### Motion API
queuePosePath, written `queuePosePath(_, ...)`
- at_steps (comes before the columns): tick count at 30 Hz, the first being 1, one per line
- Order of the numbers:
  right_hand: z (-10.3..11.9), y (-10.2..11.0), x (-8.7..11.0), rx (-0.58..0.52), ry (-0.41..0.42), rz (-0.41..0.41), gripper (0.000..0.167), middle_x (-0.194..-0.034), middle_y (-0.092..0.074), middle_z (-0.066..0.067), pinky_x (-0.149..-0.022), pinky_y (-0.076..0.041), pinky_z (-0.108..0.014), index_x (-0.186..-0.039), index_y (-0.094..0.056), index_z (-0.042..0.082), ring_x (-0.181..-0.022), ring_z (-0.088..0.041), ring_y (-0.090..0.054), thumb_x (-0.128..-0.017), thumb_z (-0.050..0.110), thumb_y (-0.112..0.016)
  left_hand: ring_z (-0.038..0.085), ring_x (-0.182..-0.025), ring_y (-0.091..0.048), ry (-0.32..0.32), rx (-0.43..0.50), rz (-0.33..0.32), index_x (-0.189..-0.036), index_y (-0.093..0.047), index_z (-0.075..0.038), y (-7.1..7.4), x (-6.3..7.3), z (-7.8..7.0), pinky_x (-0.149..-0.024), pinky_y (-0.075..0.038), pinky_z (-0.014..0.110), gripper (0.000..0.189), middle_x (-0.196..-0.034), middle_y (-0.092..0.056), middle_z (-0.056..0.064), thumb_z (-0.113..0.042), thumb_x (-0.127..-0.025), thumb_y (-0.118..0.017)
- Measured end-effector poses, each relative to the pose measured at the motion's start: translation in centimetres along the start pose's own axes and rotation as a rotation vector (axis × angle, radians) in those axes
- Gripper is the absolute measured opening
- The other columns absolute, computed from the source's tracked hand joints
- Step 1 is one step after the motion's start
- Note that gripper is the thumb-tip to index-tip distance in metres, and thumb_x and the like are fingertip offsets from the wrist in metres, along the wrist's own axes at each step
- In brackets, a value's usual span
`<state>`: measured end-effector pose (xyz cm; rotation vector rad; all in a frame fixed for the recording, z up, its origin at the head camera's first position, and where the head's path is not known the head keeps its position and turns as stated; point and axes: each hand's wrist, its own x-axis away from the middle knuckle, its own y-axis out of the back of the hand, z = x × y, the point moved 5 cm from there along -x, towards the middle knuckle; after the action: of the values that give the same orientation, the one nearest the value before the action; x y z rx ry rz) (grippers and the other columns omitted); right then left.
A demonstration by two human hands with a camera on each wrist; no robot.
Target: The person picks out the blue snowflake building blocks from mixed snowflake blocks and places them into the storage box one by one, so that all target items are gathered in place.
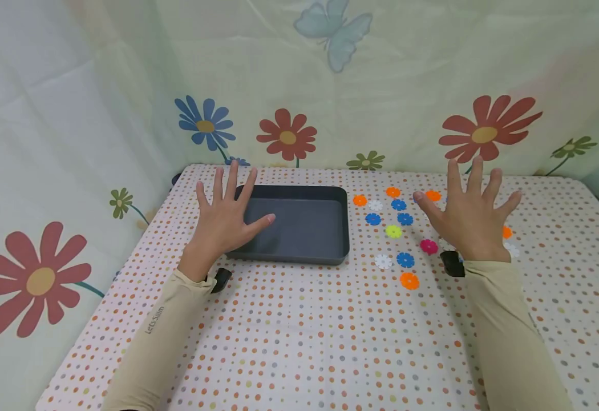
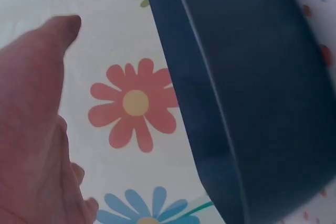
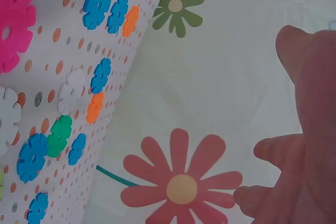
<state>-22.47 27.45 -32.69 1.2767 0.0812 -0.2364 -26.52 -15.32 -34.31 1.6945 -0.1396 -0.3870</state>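
Note:
My left hand [image 1: 223,221] is raised with fingers spread, overlapping the left end of a dark grey rectangular tray [image 1: 299,228] in the head view. Nothing is in its grasp. The left wrist view shows the thumb [image 2: 65,30] apart from the tray's wall [image 2: 262,93]. My right hand [image 1: 471,217], also spread and holding nothing, is up over the right part of the scattered flower-shaped plastic discs. Among them are a magenta disc [image 1: 429,246], a yellow disc [image 1: 393,231], a green disc [image 3: 59,136], and several blue, orange and white ones. The right hand hides some discs in the head view.
A dotted cloth covers the table [image 1: 289,342]. Behind it and along the left hangs a pale curtain [image 1: 402,85] printed with flowers and a butterfly. The discs lie flat to the right of the tray, several close to its right wall.

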Motion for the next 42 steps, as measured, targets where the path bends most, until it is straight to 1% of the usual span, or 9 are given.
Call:
queuePosePath(4,-0.3,0.1,0.1,-0.008,-0.003,-0.007,0.1,-0.173,0.015,-0.031,-0.107,0.009,-0.088,-0.172,0.0,0.008,-0.154,-0.063,0.011,-0.106,0.058,-0.055,0.039,-0.162,0.014,-0.02,0.098,0.047,-0.175,0.001,-0.023,-0.6,0.8,0.8,-0.12,0.009,0.073,0.114,-0.179,0.014,0.01,-0.074,-0.095,-0.063)
queuePosePath(9,-0.5,0.1,-0.1,-0.028,-0.008,-0.012,0.099,-0.173,0.012,-0.031,-0.109,0.008,-0.087,-0.172,-0.004,0.005,-0.155,-0.061,0.01,-0.105,0.057,-0.057,0.04,-0.163,0.008,-0.004,0.233,0.157,-0.173,0.009,-0.017,-2.6,2.3,2.5,-0.122,0.003,0.073,0.124,-0.178,0.018,0.01,-0.073,-0.093,-0.067)
queuePosePath(13,-0.4,0.0,-0.3,-0.036,-0.002,-0.007,0.097,-0.173,0.011,-0.031,-0.111,0.007,-0.086,-0.172,-0.006,0.004,-0.156,-0.059,0.008,-0.106,0.054,-0.057,0.041,-0.162,0.007,0.017,0.393,0.28,-0.17,0.017,-0.011,-4.6,3.3,3.8,-0.123,-0.011,0.07,0.129,-0.176,0.023,0.013,-0.069,-0.094,-0.07)
queuePosePath(16,-0.3,0.1,-0.4,-0.043,0.012,0.004,0.096,-0.173,0.01,-0.031,-0.113,0.006,-0.084,-0.172,-0.007,0.003,-0.157,-0.057,0.008,-0.106,0.052,-0.059,0.038,-0.162,0.009,0.039,0.505,0.332,-0.168,0.022,-0.01,-5.4,3.6,4.2,-0.123,-0.018,0.068,0.133,-0.174,0.027,0.014,-0.067,-0.094,-0.072)
queuePosePath(22,-0.2,0.3,-0.2,-0.091,0.026,0.027,0.098,-0.173,0.009,-0.032,-0.115,0.005,-0.081,-0.171,-0.006,0.001,-0.157,-0.057,0.008,-0.106,0.048,-0.062,0.035,-0.162,0.011,0.082,0.54,0.326,-0.167,0.023,-0.007,-5.6,3.9,4.7,-0.124,-0.016,0.067,0.141,-0.175,0.027,0.012,-0.067,-0.089,-0.078)
queuePosePath(29,-0.4,0.4,-0.3,-0.19,0.082,0.035,0.094,-0.173,0.006,-0.033,-0.117,-0.001,-0.08,-0.171,-0.005,-0.001,-0.157,-0.058,0.002,-0.107,0.041,-0.062,0.038,-0.163,0.008,0.085,0.56,0.338,-0.168,0.019,-0.006,-5.6,3.7,4.9,-0.124,-0.016,0.067,0.137,-0.176,0.022,0.015,-0.066,-0.09,-0.077)
queuePosePath(35,-0.2,0.5,-0.2,-0.306,0.099,0.095,0.093,-0.176,0.009,-0.025,-0.114,-0.014,-0.081,-0.172,-0.002,0.004,-0.157,-0.057,-0.003,-0.11,0.041,-0.06,0.035,-0.163,0.006,0.093,0.632,0.371,-0.169,0.02,-0.011,-5.7,4.0,5.8,-0.124,-0.016,0.066,0.135,-0.176,0.021,0.01,-0.063,-0.092,-0.077)
queuePosePath(38,0.0,0.9,-0.2,-0.364,0.091,0.095,0.088,-0.176,-0.004,-0.025,-0.114,-0.022,-0.078,-0.172,-0.007,0.004,-0.157,-0.056,-0.013,-0.111,0.04,-0.06,0.037,-0.163,0.004,0.096,0.642,0.375,-0.17,0.02,-0.013,-5.9,3.9,6.0,-0.124,-0.016,0.067,0.135,-0.177,0.019,0.01,-0.064,-0.091,-0.078)
queuePosePath(42,0.2,1.5,0.0,-0.464,0.059,0.065,0.081,-0.171,-0.027,-0.026,-0.11,-0.036,-0.073,-0.172,-0.021,0.007,-0.15,-0.056,-0.035,-0.111,0.04,-0.061,0.038,-0.163,0.002,0.101,0.654,0.38,-0.169,0.022,-0.015,-6.1,3.8,6.0,-0.123,-0.017,0.068,0.136,-0.177,0.018,0.009,-0.065,-0.091,-0.077)
